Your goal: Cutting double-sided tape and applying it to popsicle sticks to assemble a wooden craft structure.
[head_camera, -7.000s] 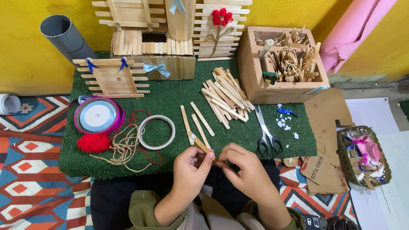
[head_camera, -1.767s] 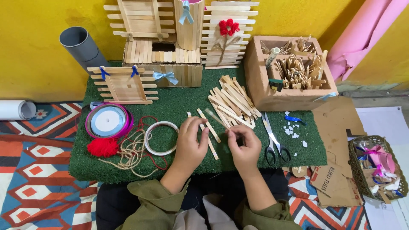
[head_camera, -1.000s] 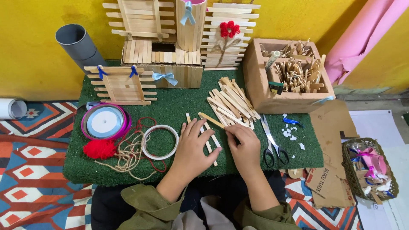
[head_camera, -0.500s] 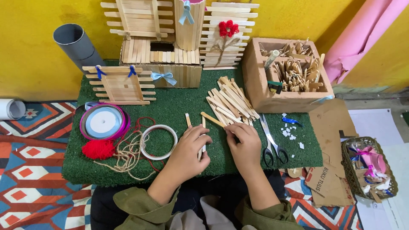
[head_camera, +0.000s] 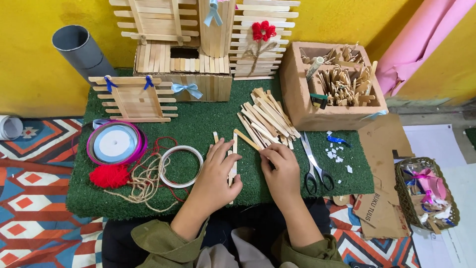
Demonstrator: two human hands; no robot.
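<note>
Green turf mat (head_camera: 198,119) against a yellow wall carries one pair of scissors (head_camera: 313,164), two tape rolls and one heap of loose craft sticks (head_camera: 265,116). Just left of the scissors, the right hand (head_camera: 282,166) pinches one pale flat stick (head_camera: 246,139), angled up-left. Further left, the left hand (head_camera: 215,173) presses flat, fingers spread, on three sticks (head_camera: 233,161) near the mat's front edge.

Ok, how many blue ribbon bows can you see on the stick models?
4. Two dark blue bows sit on the small fence panel, a light blue bow on the box front, another light blue one on the tall tower. Others may be hidden behind.
</note>
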